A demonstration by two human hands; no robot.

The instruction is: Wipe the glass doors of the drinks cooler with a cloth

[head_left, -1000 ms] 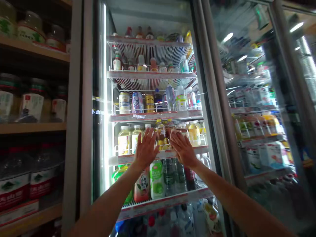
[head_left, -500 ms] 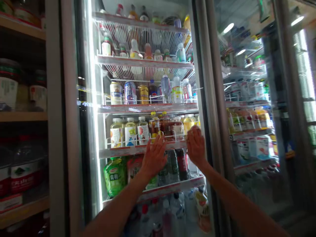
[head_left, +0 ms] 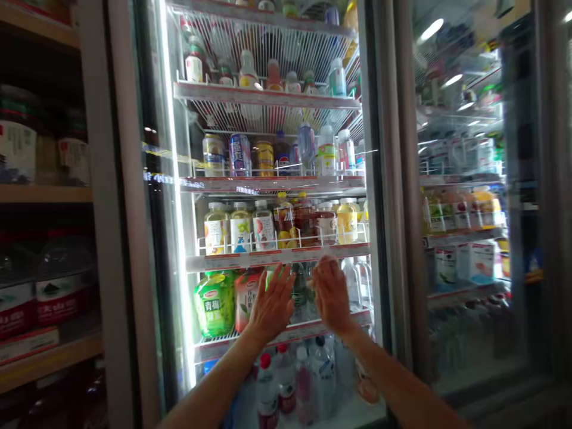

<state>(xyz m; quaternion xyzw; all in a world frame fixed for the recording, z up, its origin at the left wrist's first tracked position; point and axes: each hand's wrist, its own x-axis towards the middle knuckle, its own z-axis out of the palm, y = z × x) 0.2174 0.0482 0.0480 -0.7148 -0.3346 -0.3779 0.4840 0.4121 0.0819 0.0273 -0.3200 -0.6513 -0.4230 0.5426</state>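
Note:
My left hand (head_left: 270, 304) lies flat on the glass door (head_left: 163, 226) of a lit drinks fridge, fingers spread and holding nothing. My right hand (head_left: 331, 295) is flat on the same glass just to its right, fingers stretched upward; a pale smear at its fingertips cannot be made out. Both hands are level with the shelf below the price rail (head_left: 268, 259). Behind the glass near the hands stand a green bottle (head_left: 214, 304), a red-labelled carton (head_left: 245, 298) and dark bottles. Above them is a row of juice bottles (head_left: 241, 229).
Cans (head_left: 240, 155) and bottles fill the upper shelves, and water bottles (head_left: 290, 381) stand at the bottom. The door's right frame (head_left: 384, 179) meets a second glass-door fridge (head_left: 460, 208). Wooden shelves (head_left: 44, 193) with jars and large water jugs stand to the left.
Both hands have slid down the glass from the juice-bottle shelf to the shelf below. The right hand swung out to the right, then came back beside the left. The view shifted.

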